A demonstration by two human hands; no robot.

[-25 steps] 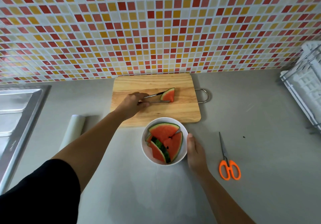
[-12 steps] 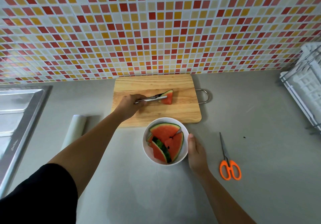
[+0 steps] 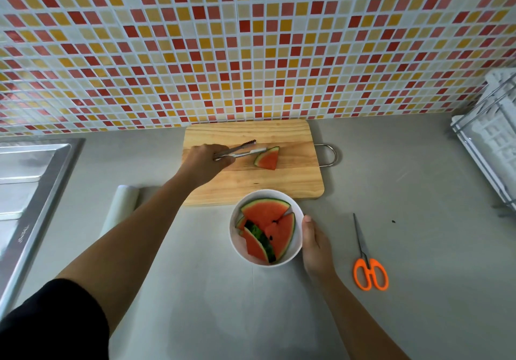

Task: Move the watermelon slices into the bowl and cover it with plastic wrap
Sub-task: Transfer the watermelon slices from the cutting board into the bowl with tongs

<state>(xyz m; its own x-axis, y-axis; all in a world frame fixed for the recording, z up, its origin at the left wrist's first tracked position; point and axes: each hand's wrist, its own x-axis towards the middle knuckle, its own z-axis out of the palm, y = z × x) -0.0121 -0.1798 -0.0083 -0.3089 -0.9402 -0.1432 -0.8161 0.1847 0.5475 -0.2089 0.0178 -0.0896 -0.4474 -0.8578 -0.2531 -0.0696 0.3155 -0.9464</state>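
Here, grey counter (image 3: pixel 405 192) under bowl (image 3: pixel 265 192), mosaic tile wall (image 3: pixel 251 52) behind, sink (image 3: pixel 30 181) leftward.

You can read nothing here; the sink (image 3: pixel 28 220) rim bears a small stamped mark, too blurred to read.

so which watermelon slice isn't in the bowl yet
The lone slice on the cutting board, by the tongs in the left hand; the other slices lie in the white bowl.

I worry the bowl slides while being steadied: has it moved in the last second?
No. The bowl sits at the cutting board's near edge exactly as before, with the right hand touching its side.
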